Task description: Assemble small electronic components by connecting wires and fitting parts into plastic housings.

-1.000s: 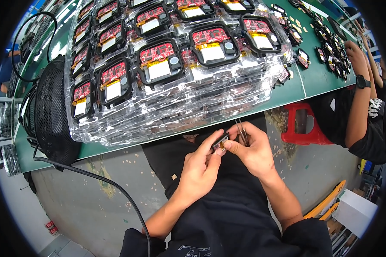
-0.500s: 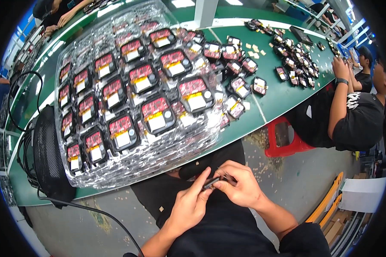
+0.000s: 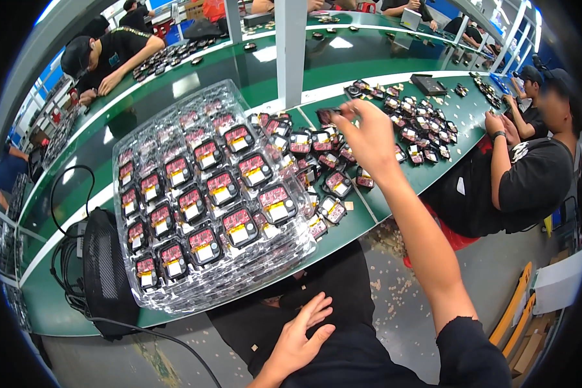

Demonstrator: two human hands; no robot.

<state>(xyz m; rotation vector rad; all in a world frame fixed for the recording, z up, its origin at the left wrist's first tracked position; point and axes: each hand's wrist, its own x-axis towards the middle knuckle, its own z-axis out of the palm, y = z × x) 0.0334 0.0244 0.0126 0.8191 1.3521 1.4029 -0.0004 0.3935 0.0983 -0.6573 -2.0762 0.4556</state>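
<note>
Right hand, beyond the right side of the tall stack of clear plastic trays, has its fingertips drawn together at one dark, blurred black-and-red module; whether they grip it or merely touch it is unclear. Left hand, on the near side of the stack over the lap, has its fingers spread apart and nothing in them.

My judgement of the risks: a loose pinch could let the module drop onto its neighbours, scuffing exposed boards, and the reaching forearm, if lowered, could sweep pieces off the green counter.

Counting outward, one stack bears at least fifteen rounded black-framed modules with red boards and white blocks, in three near rows of five; those farther back blur under plastic. Right of the stack, the loose black-and-red modules overlap too much to count. Farther right sits one shallow black rectangular tray; left of the stack, one black mesh bag.
</note>
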